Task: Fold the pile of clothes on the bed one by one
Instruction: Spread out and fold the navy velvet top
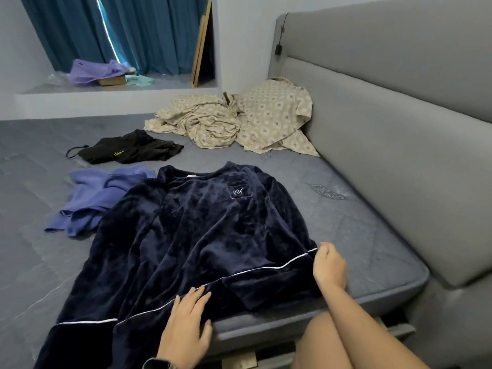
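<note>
Left hand point(190, 323): your fingers are straight, flat on the navy top point(191, 230).
Right hand point(328, 265): you pinch its hem.

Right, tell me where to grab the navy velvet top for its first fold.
Probably pinch the navy velvet top at its right side edge, coming from the right: it lies flat, front up, and the right hand already holds the hem corner there.

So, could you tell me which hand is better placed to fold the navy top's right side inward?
Probably the right hand: it already pinches the navy top at its right hem corner, while the left hand lies flat mid-hem.
</note>
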Motion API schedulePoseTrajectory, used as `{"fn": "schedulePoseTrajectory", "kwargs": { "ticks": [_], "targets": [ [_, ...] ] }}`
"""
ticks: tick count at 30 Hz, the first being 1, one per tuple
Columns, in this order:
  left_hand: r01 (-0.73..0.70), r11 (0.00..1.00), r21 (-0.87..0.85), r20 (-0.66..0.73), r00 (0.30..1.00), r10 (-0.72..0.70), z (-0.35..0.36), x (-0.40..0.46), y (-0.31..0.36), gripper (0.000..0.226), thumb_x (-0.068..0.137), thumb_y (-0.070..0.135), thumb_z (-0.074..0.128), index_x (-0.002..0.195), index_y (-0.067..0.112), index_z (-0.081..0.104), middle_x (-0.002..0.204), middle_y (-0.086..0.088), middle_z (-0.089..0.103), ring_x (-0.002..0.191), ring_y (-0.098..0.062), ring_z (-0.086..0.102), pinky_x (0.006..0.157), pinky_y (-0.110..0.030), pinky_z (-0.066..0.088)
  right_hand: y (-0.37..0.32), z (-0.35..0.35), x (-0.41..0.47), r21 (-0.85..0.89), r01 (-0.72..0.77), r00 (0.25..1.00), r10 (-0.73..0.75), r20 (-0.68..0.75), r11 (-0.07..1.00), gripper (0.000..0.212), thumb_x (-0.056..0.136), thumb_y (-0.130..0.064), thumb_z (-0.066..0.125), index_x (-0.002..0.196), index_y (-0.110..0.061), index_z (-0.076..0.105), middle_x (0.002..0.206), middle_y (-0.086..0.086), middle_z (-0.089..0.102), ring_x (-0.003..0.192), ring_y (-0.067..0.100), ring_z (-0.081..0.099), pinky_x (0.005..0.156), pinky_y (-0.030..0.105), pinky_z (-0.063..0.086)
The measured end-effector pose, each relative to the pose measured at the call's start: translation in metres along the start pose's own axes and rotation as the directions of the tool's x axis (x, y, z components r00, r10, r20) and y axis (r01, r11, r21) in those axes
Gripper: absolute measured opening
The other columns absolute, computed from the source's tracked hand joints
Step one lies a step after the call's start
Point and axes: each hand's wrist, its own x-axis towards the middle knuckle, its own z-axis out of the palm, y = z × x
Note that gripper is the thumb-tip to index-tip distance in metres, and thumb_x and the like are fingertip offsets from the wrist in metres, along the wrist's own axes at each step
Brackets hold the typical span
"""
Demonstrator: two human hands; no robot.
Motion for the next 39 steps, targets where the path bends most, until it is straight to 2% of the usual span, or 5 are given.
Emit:
{"fn": "schedulePoseTrajectory", "kwargs": {
  "ticks": [7,12,19,27,39],
  "targets": [
    [-0.010,0.982,-0.189,-0.095,0.995,-0.008,0.003,0.043,0.012,0.048,0.095,0.034,0.045,0.142,0.029,0.038,0.142,0.019,0.039,0.132,-0.001,0.036,0.113,-0.018,0.022,0.028,0.037,0.039,-0.222,-0.145,0.929,0.210,0.305,0.964,0.037,0.083,-0.033,0.067,0.102,-0.001,0.063,0.105,0.021,0.067,0.101,0.037,0.063,0.086,0.038,0.050],
    [0.017,1.000,-0.019,0.056,0.998,-0.016,0.008,0.068,0.012,0.062,0.080,0.048,0.027,0.135,0.029,0.048,0.132,0.014,0.048,0.124,-0.012,0.044,0.103,-0.027,0.036,0.027,0.035,0.061,0.441,-0.455,0.890,0.416,0.188,0.774,0.007,0.079,-0.003,0.064,0.076,0.002,0.061,0.079,0.017,0.064,0.073,0.026,0.059,0.073,0.042,0.052],
    [0.239,0.960,-0.147,0.095,0.969,-0.227,-0.003,0.093,0.016,0.029,0.096,0.046,0.043,0.122,0.041,0.052,0.119,0.019,0.055,0.114,-0.003,0.048,0.099,-0.024,0.037,-0.087,-0.007,0.028,0.557,0.420,0.858,-0.113,-0.501,0.716,0.031,0.077,-0.008,0.057,0.103,-0.020,0.069,0.100,0.005,0.067,0.098,0.019,0.063,0.094,0.032,0.050],
    [0.261,-0.447,-0.855,0.434,0.832,-0.344,-0.024,0.098,-0.033,0.059,0.086,0.064,0.051,0.112,0.011,0.059,0.093,-0.012,0.059,0.082,-0.027,0.060,0.071,-0.040,0.053,-0.144,0.091,-0.131,0.279,0.744,0.284,-0.666,0.690,0.607,0.044,0.076,-0.024,0.055,0.118,-0.036,0.055,0.112,-0.014,0.056,0.109,0.008,0.053,0.098,0.030,0.044],
    [0.196,0.173,-0.965,0.058,0.805,-0.590,-0.080,0.068,-0.058,0.025,0.083,-0.003,0.067,0.098,0.017,0.072,0.093,-0.001,0.075,0.093,-0.017,0.069,0.086,-0.033,0.050,-0.121,0.120,-0.071,0.075,0.464,0.763,-0.442,0.473,0.882,0.042,0.087,-0.034,0.063,0.126,-0.037,0.050,0.126,-0.007,0.048,0.116,0.015,0.050,0.099,0.025,0.041]
  ]
}}
